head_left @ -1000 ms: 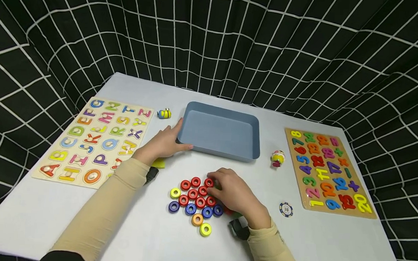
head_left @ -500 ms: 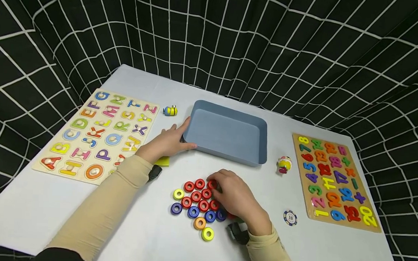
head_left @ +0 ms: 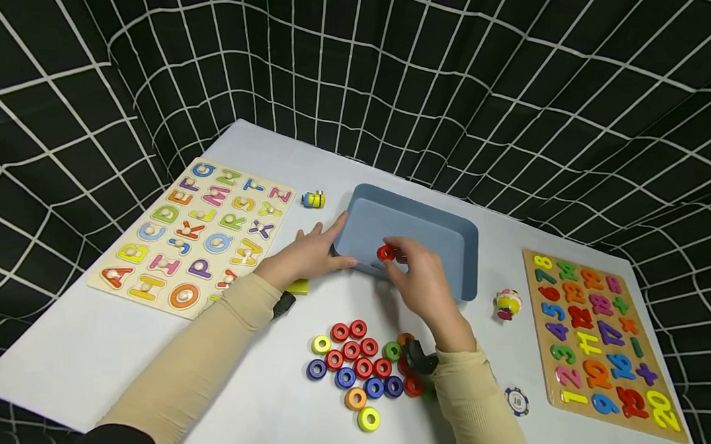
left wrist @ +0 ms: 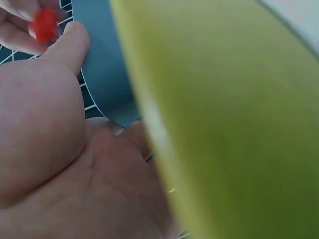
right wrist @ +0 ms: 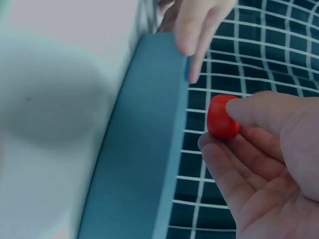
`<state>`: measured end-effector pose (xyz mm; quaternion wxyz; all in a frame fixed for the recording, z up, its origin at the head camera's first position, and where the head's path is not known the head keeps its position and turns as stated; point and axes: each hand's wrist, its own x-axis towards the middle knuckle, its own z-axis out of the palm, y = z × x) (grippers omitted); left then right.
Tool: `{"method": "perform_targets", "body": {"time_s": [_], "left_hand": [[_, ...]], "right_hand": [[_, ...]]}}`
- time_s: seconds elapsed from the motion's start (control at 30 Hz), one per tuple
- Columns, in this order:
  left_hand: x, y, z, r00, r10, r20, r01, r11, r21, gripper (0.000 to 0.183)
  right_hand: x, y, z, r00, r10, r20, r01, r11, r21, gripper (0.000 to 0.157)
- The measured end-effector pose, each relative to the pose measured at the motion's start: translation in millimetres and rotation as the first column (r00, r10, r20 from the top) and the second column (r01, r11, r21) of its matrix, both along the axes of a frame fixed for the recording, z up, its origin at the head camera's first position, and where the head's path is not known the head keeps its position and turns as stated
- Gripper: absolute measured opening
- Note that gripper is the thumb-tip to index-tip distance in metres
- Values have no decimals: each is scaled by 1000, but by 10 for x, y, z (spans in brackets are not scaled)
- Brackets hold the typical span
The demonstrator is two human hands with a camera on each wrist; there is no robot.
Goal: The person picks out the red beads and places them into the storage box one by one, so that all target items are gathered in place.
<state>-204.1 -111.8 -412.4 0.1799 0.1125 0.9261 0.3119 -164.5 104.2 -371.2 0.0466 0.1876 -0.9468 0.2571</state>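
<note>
My right hand point(head_left: 421, 278) pinches a small red ring point(head_left: 386, 252) between thumb and fingertips, above the near side of a blue-grey tray point(head_left: 429, 235). In the right wrist view the red ring point(right wrist: 222, 117) is apart from the tray wall point(right wrist: 142, 134). My left hand point(head_left: 306, 256) spreads its thumb and fingers around the tray's near left corner, touching it. Nearer to me lies a loose cluster of red, blue, yellow, orange and green rings point(head_left: 356, 369), partly covered by the right wrist.
A letter puzzle board point(head_left: 170, 247) lies left and a number puzzle board point(head_left: 600, 339) right. Two small figures, one blue-yellow point(head_left: 313, 199) and one yellow-white point(head_left: 508, 303), flank the tray. A poker chip point(head_left: 517, 401) lies right. A yellow object point(head_left: 298, 286) sits under the left wrist.
My right hand has lifted a red ring from the cluster and carried it forward over the tray. My left hand stays at the tray's corner. The head view has shifted.
</note>
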Motion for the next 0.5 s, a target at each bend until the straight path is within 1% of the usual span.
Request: {"method": "perform_targets", "body": {"time_s": [0.1, 0.2, 0.4, 0.5], "left_hand": [[-1, 54, -16, 1000, -14, -4, 14, 1000, -4, 98], [4, 81, -26, 1000, -19, -12, 19, 1000, -6, 97], [21, 42, -18, 1000, -22, -17, 21, 1000, -21, 98], [11, 1, -9, 1000, -18, -22, 18, 1000, -22, 98]], "right_hand": [[-159, -45, -44, 999, -22, 44, 21, 999, 32, 34], [-257, -102, -90, 996, -24, 87, 18, 997, 69, 34], [-341, -217, -133, 992, -9, 123, -4, 995, 104, 40], [-352, -241, -132, 993, -12, 118, 1, 996, 94, 41]]}}
